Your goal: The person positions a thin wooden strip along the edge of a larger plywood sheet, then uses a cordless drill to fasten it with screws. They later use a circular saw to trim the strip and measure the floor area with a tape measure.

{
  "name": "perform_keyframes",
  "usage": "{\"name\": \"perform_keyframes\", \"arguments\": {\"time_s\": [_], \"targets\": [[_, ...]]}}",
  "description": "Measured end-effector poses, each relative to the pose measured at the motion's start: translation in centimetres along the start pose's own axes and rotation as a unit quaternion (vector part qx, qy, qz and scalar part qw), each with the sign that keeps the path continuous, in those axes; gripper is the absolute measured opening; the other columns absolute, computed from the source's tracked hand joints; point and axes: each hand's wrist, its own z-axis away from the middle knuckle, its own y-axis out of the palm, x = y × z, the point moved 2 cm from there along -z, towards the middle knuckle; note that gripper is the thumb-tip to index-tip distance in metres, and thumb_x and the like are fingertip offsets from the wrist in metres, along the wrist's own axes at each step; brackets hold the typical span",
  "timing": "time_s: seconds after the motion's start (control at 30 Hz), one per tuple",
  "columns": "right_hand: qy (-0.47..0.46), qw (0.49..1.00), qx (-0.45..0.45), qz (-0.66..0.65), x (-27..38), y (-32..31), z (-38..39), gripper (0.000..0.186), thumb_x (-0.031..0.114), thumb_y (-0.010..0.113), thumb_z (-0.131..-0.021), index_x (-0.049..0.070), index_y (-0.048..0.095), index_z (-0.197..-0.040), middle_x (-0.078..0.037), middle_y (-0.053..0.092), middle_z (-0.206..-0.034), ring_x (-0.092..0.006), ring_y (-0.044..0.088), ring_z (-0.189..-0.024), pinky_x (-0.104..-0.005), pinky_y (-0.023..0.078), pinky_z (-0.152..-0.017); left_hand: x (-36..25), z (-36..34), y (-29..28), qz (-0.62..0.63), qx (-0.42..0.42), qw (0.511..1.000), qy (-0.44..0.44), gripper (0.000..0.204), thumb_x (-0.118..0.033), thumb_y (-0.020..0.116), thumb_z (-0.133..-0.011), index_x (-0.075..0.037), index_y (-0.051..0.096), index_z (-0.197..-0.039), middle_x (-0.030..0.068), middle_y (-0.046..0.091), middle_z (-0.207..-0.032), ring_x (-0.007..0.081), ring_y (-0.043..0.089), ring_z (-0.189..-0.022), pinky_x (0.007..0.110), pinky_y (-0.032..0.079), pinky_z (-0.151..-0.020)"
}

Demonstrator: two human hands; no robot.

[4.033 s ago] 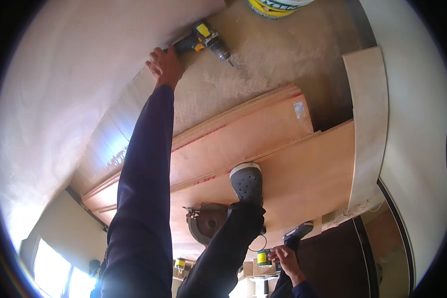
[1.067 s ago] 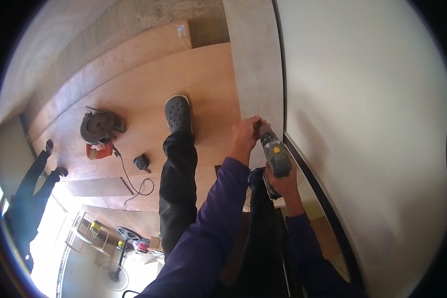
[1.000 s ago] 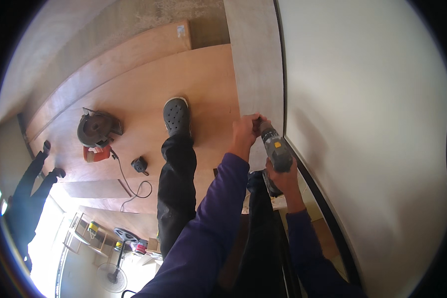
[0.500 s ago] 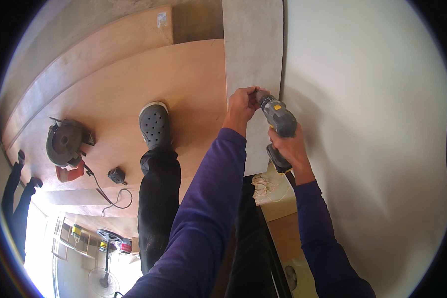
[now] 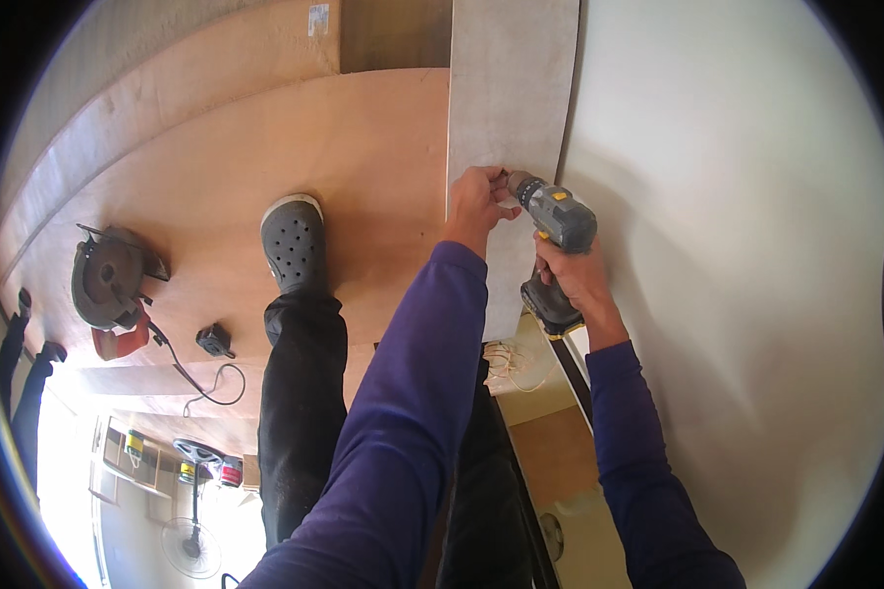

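My right hand [image 5: 578,280] is wrapped round the handle of a grey and black cordless drill [image 5: 565,218] with a yellow switch. The chuck end points left, towards my left hand [image 5: 476,201], whose fingers are pinched together at the drill's tip. Whatever they hold there is too small and hidden to make out. Both hands are over a long, narrow whitish board [image 5: 511,88], which runs alongside the pale wall.
Brown plywood sheets [image 5: 383,167] lie to the left under my clog-shod foot [image 5: 295,240]. On them are a circular saw [image 5: 113,280] and its cord, plus a small black object [image 5: 214,340]. Loose thin wires [image 5: 503,361] lie below the board. Another person's legs [image 5: 29,383] show at far left.
The view has shifted slightly, so the floor things sit further left. The drill's body has tilted flatter, and my left thumb stands more apart from the fingers at the tip.
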Motion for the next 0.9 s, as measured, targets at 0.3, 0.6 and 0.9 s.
{"name": "perform_keyframes", "arguments": {"time_s": [0.3,0.6,0.9], "targets": [[-0.019,0.996,0.013,-0.083,0.2,0.0,-0.2,0.032,0.013,0.077,-0.092,-0.001,0.062,-0.117,-0.011,0.07,-0.085,-0.0159,0.069,-0.068,-0.0269,0.046,-0.047,-0.2,-0.2,0.1,-0.008,-0.017,1.0,-0.003,0.026,-0.011,0.053,-0.102,0.004,0.06,-0.12,0.021,0.064,-0.119,0.0377,0.058,-0.115,0.073,0.042,-0.097],[-0.027,0.999,0.016,-0.044,0.5,0.3,-0.1,0.021,0.011,0.074,-0.094,-0.001,0.065,-0.11,-0.009,0.068,-0.078,-0.0135,0.065,-0.062,-0.0274,0.046,-0.047,-0.2,-0.2,0.1,-0.011,-0.024,1.0,-0.009,0.02,-0.012,0.057,-0.101,0.001,0.063,-0.115,0.0165,0.063,-0.118,0.0357,0.058,-0.113,0.073,0.042,-0.095],[0.004,0.998,0.016,0.061,1.2,0.3,0.1,0.011,0.01,0.068,-0.094,0.0,0.066,-0.095,-0.004,0.062,-0.064,-0.0106,0.055,-0.05,-0.0291,0.044,-0.047,-0.4,0.6,0.6,-0.001,-0.031,1.0,-0.001,0.023,-0.011,0.06,-0.1,0.006,0.064,-0.115,0.0217,0.063,-0.113,0.035,0.059,-0.108,0.077,0.041,-0.096]]}}
